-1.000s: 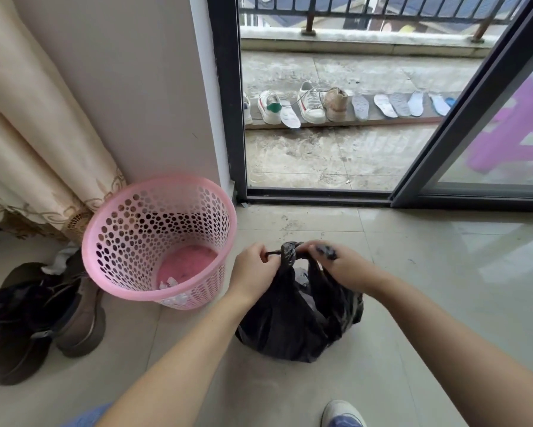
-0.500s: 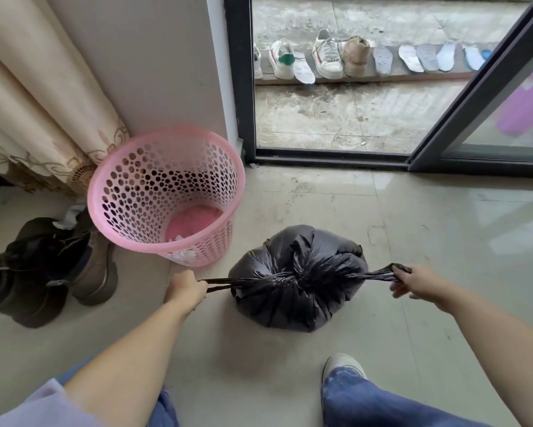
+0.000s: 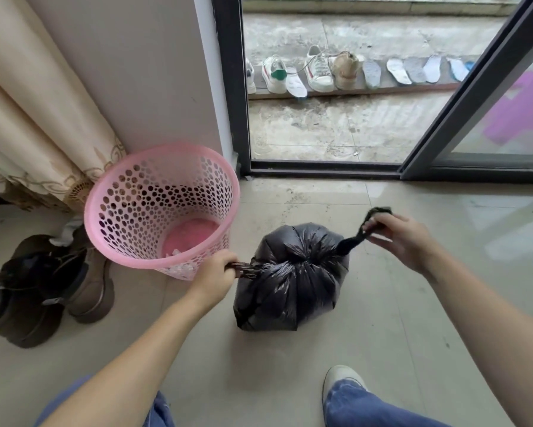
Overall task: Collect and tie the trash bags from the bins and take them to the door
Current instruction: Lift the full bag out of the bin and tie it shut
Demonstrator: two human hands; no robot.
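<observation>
Right hand (image 3: pixel 403 241) rose; fingers (image 3: pixel 374 224) pinch trash bag (image 3: pixel 292 278) tail.

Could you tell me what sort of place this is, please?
Most likely a home, by a balcony doorway: a sliding glass door opens onto a concrete balcony where sneakers sit in a row, and a curtain hangs beside a pink basket bin on the tiled floor.

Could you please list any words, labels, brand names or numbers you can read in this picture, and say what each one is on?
None can be read. The black trash bag and pink basket bear no print. Any markings on the sneakers and insoles outside are too small and blurred.
</observation>
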